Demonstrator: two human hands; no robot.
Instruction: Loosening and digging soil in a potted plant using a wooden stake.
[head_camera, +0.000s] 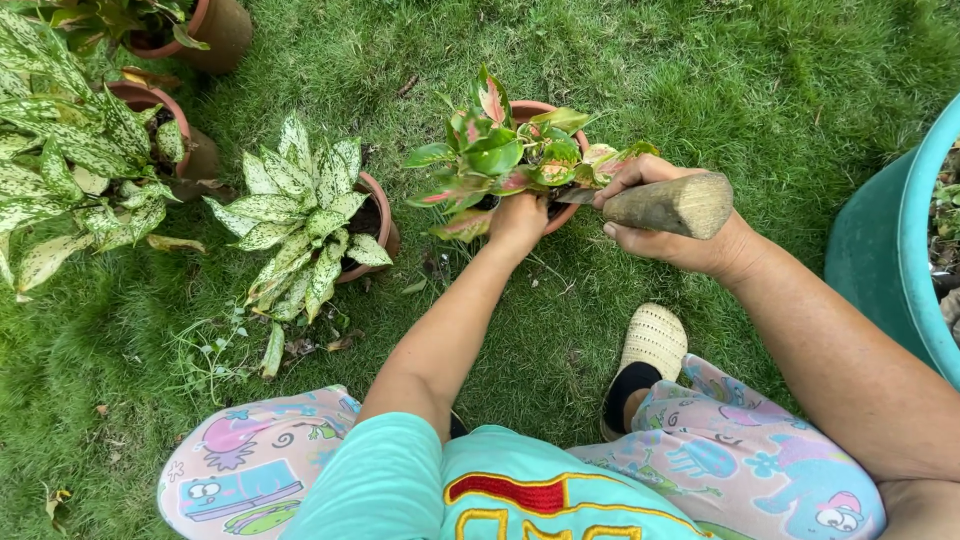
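- Nearest the camera, patterned trousers (250, 470) and a teal shirt (400, 490) are seen, with a woven slipper (652, 345) set on the grass (780, 80).
- The right hand (665, 225) is clenched around a thick wooden handle (670, 205); the tool's other end is hidden among leaves.
- The left hand (518, 222) is pressed against a clay pot (560, 212); its fingers are hidden, so its grip cannot be told.
- A red-and-green plant (505, 150) is held in that pot, on the grass ahead of the knees.
- A speckled plant (300, 205) is placed to the left.
- A teal tub (900, 250) is seen at the right edge.
- More pots (215, 30) are stood farther back, upper left.
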